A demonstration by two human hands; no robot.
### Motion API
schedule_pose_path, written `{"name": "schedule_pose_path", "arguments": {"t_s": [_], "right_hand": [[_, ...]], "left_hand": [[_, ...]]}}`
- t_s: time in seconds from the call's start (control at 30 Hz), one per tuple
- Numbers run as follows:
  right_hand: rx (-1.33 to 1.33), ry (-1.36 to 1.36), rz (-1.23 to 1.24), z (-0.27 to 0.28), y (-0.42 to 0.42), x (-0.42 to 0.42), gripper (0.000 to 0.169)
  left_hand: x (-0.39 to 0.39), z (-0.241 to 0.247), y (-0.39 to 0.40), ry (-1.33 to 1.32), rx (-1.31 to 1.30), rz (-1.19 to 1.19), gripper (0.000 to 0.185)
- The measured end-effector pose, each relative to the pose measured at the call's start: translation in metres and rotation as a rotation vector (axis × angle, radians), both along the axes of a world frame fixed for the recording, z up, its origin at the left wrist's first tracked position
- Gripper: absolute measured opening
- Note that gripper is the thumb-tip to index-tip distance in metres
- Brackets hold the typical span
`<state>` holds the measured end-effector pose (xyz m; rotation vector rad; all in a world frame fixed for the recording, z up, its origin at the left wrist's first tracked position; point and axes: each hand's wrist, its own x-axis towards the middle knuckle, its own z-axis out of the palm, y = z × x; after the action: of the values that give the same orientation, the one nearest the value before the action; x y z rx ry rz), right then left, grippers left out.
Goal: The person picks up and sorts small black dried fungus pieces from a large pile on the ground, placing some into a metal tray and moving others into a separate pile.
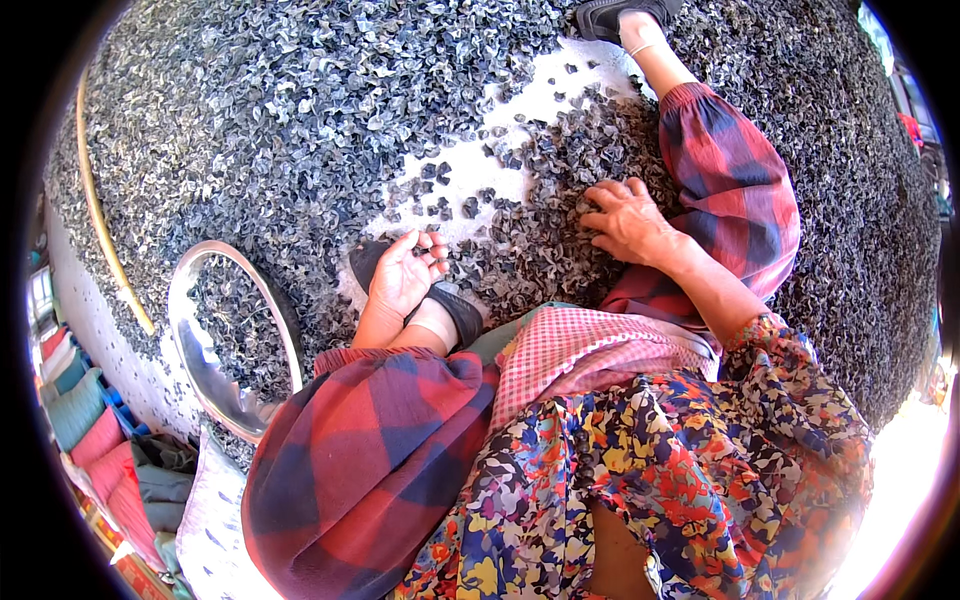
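Observation:
Dark, curled dried pieces, like dried black fungus (300, 112), cover the pale ground around my outstretched legs. My right hand (630, 221) rests palm down with spread fingers on a browner heap of them (517, 274) between my legs. Above my left shoe, my left hand (411, 274) is turned palm up, its fingers loosely curled and apart; no piece is visible in it. To the left of that hand, beside my knee, stands a shiny round metal basin (289, 330) with some dark pieces inside.
A thin curved yellowish pole (101, 217) lies across the pieces at the far left. Stuffed sacks or folded cloths (79, 409) in green and pink line the lower left edge, near a white patterned bag (214, 517). My dark shoe (626, 16) rests among the pieces at the top.

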<state>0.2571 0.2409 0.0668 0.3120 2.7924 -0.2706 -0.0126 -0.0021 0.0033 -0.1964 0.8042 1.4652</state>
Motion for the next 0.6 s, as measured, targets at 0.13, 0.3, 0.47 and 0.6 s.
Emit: {"name": "schedule_pose_path", "arguments": {"t_s": [0.13,0.3,0.47,0.6], "right_hand": [[-0.046,0.143,-0.128,-0.008,0.013,0.003,0.022],[-0.084,0.218,-0.314,-0.021,0.034,-0.032,0.019],[0.087,0.334,-0.326,-0.055,0.059,-0.078,0.044],[0.077,0.094,-0.231,-0.069,0.056,-0.081,0.06]], "left_hand": [[0.0,0.0,0.002,-0.014,0.086,-0.022,0.019],[0.003,0.003,0.003,-0.003,0.109,-0.024,0.018],[0.002,0.002,0.006,0.067,0.096,-0.069,0.018],[0.002,0.001,0.006,0.053,0.105,-0.056,0.017]]}}
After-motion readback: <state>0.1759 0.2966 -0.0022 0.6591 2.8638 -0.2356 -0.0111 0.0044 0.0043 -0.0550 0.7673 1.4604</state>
